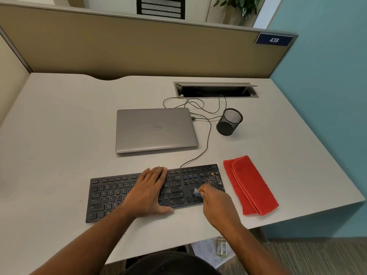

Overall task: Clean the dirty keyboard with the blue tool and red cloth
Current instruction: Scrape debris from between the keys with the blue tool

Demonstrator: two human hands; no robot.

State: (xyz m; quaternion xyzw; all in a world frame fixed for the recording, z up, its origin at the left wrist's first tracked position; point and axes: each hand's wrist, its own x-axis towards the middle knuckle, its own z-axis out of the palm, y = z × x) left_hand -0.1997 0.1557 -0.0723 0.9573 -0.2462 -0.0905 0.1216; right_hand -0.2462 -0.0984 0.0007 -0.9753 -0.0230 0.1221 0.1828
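blue tool (pixel 196 191) blurred — perhaps a brush, right hand (pixel 215 203) hiding it

Closed laptop (pixel 156 130) on the desk (pixel 59 120) – mesh cup (pixel 229 122) beside it

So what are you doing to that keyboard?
A person is cleaning a black keyboard on a desk. The left hand lies flat on the keys to steady it. The right hand pinches a small blue tool, blurred, over the right-hand keys, below crumbs on the number pad. The red cloth lies folded beside the keyboard, untouched.
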